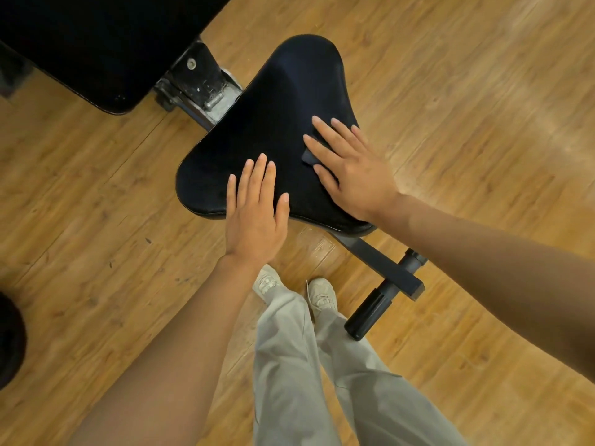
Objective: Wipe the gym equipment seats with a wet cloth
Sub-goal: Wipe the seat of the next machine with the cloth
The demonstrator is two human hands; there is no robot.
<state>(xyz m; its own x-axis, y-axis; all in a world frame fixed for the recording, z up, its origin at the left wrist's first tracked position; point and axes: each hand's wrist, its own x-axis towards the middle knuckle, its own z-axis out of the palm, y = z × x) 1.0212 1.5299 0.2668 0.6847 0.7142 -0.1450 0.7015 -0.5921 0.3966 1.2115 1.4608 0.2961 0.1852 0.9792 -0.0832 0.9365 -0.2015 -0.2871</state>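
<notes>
A black padded bench seat (273,130) fills the middle of the head view, wide at the near end and narrow at the far end. My left hand (256,207) lies flat on its near edge with straight fingers. My right hand (349,169) presses flat on a dark cloth (311,156) on the right side of the seat. Only small dark corners of the cloth show between and beside the fingers.
The bench's long black back pad (96,43) runs off to the upper left, joined by a scuffed metal bracket (206,88). A dark frame bar with a foam roller (370,313) sticks out near my feet. Wooden floor lies all around.
</notes>
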